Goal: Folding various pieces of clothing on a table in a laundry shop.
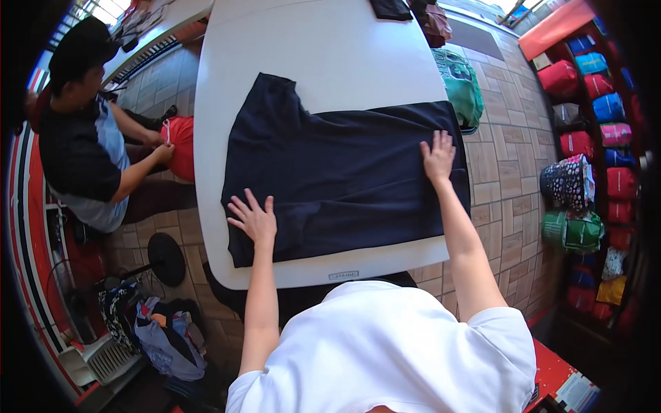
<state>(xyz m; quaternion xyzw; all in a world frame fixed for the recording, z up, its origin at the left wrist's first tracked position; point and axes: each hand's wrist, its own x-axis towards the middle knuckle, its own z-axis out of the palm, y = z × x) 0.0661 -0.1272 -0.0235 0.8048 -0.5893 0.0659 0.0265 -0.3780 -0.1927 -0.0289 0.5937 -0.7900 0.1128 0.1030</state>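
Note:
A dark navy short-sleeved shirt (pixel 341 170) lies spread on a white plastic table (pixel 330 57) in front of me. Its sleeve end is to the left and its hem to the right. My left hand (pixel 254 218) rests flat on the left part of the cloth, fingers apart. Near the hem on the right, my right hand (pixel 440 156) lies palm down with fingers spread. Shallow creases run across the fabric between the two hands. Neither hand grips anything.
At the left, a seated person (pixel 85 149) handles the tie of a red bag (pixel 181 149). Dark clothing (pixel 391 9) lies at the table's far edge, beside a green bag (pixel 459 88). Shelves at right hold several bundles (pixel 612 108). A fan base (pixel 166 259) stands on the tiled floor.

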